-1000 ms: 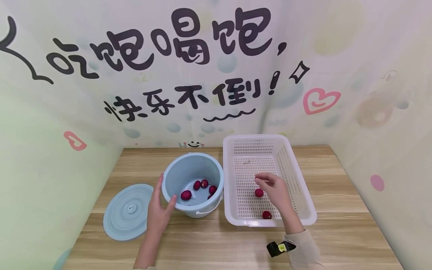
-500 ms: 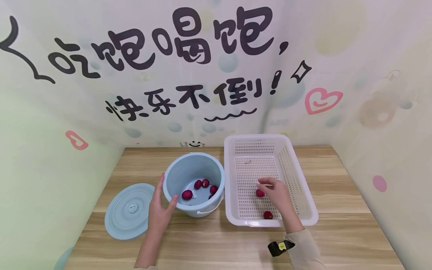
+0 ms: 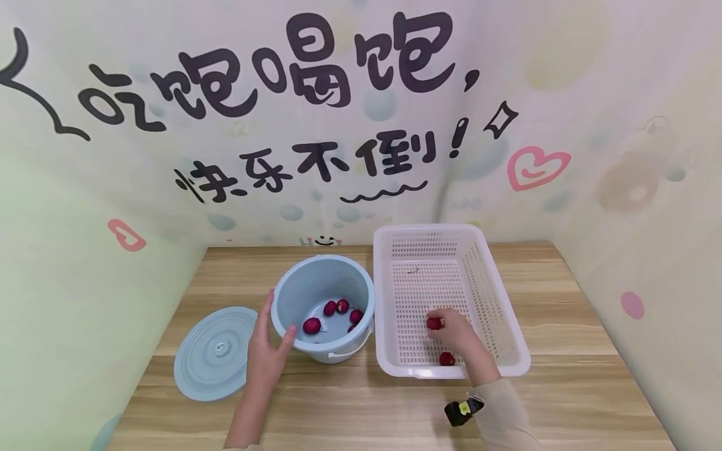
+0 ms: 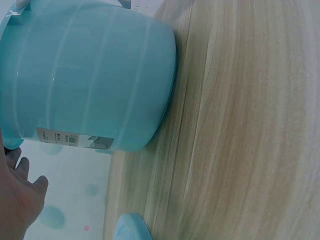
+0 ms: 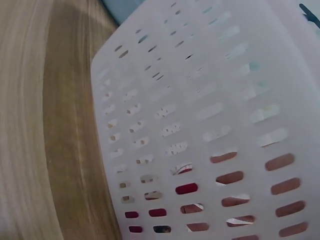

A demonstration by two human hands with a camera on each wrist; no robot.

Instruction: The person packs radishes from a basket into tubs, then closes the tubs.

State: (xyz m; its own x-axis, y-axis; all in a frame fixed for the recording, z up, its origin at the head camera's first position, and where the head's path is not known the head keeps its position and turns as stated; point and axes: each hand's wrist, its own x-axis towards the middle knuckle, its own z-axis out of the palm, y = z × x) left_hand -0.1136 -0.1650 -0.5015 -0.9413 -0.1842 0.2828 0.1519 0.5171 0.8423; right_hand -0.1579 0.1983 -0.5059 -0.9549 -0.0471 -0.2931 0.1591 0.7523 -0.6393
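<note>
My right hand (image 3: 458,332) is down in the white perforated basket (image 3: 383,300), its fingers and thumb round a small red radish (image 3: 434,323). Closer to the basket's front wall lies another red radish (image 3: 447,359). The right wrist view catches red radish skin (image 5: 187,188) through the slots, with most of the hand hidden behind the wall. My left hand (image 3: 267,354) rests at the left rim of a light blue bucket (image 3: 323,262), fingers extended along its outside and thumb at the near edge. Several radishes (image 3: 311,326) lie on the bucket's floor.
A round blue lid (image 3: 217,351) lies flat on the wooden table (image 3: 361,413), left of the bucket. The bucket's white handle (image 3: 351,352) hangs at its front right. A small stem scrap (image 3: 413,271) sits far back in the basket. A printed wall (image 3: 316,213) stands behind.
My right hand has come down from above the radish and its fingers now close round it. The left hand and the bucket stay where they were.
</note>
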